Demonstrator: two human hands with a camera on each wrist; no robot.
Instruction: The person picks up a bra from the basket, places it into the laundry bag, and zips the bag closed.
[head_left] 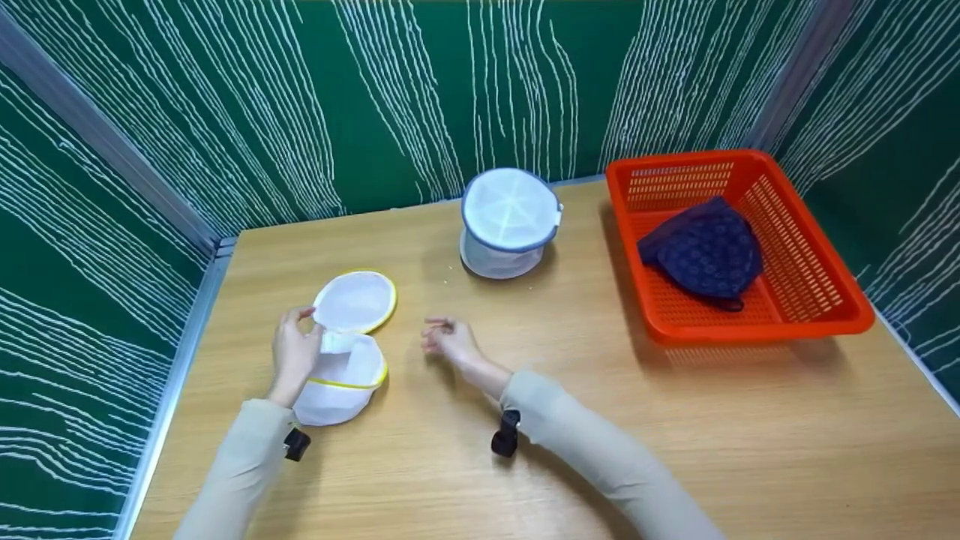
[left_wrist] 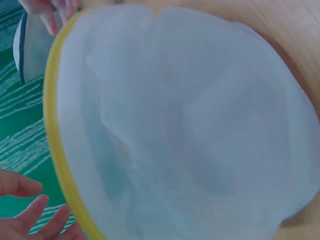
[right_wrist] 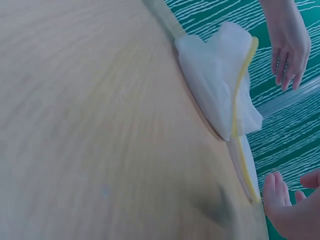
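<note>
A white mesh laundry bag (head_left: 337, 409) with yellow zip trim stands on the left of the table, its round lid (head_left: 355, 301) folded back and lying flat. My left hand (head_left: 295, 346) is over the bag's left side by the lid; in the left wrist view its fingers (left_wrist: 52, 225) are spread near the yellow rim, holding nothing. To the right of the bag, my right hand (head_left: 454, 346) hovers above the table with loosely bent fingers and nothing in them. The right wrist view shows the bag (right_wrist: 212, 75) side-on, its wall partly slumped.
Farther back stands a second white mesh bag (head_left: 510, 210) with blue trim and its lid on. At the right, a red plastic basket (head_left: 649, 300) contains a dark blue patterned cloth item (head_left: 709, 251). Green walls with white streaks (head_left: 405, 97) border the wooden table (head_left: 420, 465).
</note>
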